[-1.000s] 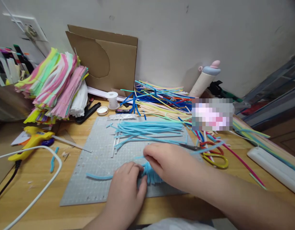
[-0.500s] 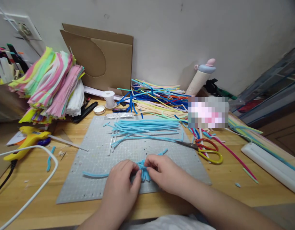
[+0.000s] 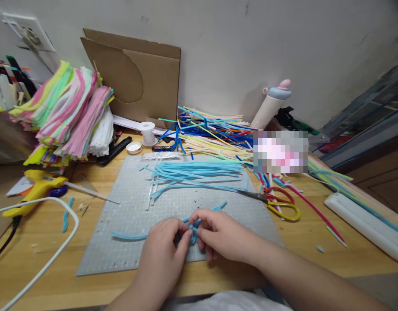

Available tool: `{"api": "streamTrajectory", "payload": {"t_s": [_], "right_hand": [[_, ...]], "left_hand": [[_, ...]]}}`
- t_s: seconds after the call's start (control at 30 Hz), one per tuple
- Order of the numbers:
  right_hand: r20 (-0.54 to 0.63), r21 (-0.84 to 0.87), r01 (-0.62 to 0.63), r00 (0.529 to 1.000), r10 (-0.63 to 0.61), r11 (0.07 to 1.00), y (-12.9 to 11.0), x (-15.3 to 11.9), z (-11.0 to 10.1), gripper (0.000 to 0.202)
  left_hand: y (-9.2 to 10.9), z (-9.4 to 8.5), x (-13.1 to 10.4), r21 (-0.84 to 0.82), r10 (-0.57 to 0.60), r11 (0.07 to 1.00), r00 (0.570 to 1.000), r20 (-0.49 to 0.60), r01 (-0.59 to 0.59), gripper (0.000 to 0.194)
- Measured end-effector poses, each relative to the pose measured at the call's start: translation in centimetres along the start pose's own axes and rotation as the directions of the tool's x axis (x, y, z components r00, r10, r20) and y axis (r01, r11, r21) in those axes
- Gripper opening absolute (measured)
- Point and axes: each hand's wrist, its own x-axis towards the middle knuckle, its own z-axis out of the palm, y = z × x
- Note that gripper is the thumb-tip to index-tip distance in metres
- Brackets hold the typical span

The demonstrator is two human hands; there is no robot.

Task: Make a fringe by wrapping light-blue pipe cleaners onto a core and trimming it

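Observation:
Near the front of the grey cutting mat (image 3: 121,255), a bent piece of light-blue pipe cleaner (image 3: 193,236) is pinched between my two hands. My left hand (image 3: 165,248) is closed on its left side, thumb and forefinger together. From the right, my right hand (image 3: 215,233) grips it with bent fingers, which hide part of it. A loose blue strand (image 3: 129,236) sticks out to the left of my left hand. Another blue piece (image 3: 221,206) shows just behind my right hand. Farther back on the mat lies a bundle of straight light-blue pipe cleaners (image 3: 199,170).
Scissors (image 3: 285,211) with red and yellow handles lie at the mat's right edge. On the left are a yellow glue gun (image 3: 40,190), a white cable (image 3: 71,229) and a colourful pipe cleaner pile (image 3: 66,108). Cardboard (image 3: 156,82) and a bottle (image 3: 270,106) stand behind.
My right hand's fingers have shifted slightly left and curled further around the blue piece. Less of its looped lower part shows between my hands. My left hand stays nearly in place.

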Motion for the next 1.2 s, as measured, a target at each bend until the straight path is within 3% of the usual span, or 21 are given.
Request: {"api": "streamTrajectory", "payload": {"t_s": [0.2,0.4,0.57,0.7,1.2], "right_hand": [[-0.044,0.165,-0.069,0.996,0.078,0.984,-1.1,0.5,0.6,0.011],[0.027,0.316,-0.138,0.990,0.136,0.939,-1.4,0.9,0.7,0.008],[0.015,0.336,-0.126,0.992,0.129,0.933,-1.0,1.2,0.7,0.012],[0.010,0.350,-0.097,0.995,0.100,0.932,-0.6,1.3,0.7,0.016],[-0.013,0.269,-0.092,0.995,0.099,0.959,-0.2,1.5,1.0,0.021]], "left_hand": [[-0.2,0.0,-0.1,-0.025,-0.002,1.000,1.000,-0.002,0.002,0.015],[-0.4,0.3,-0.1,-0.030,-0.012,0.999,1.000,-0.019,0.012,0.017],[-0.4,0.3,-0.3,-0.028,-0.019,0.999,0.998,-0.057,0.017,0.009],[-0.5,0.2,-0.3,-0.025,0.064,0.997,0.990,-0.127,-0.068,0.011],[-0.6,0.1,-0.2,-0.029,0.086,0.995,0.987,-0.137,-0.091,0.008]]}}
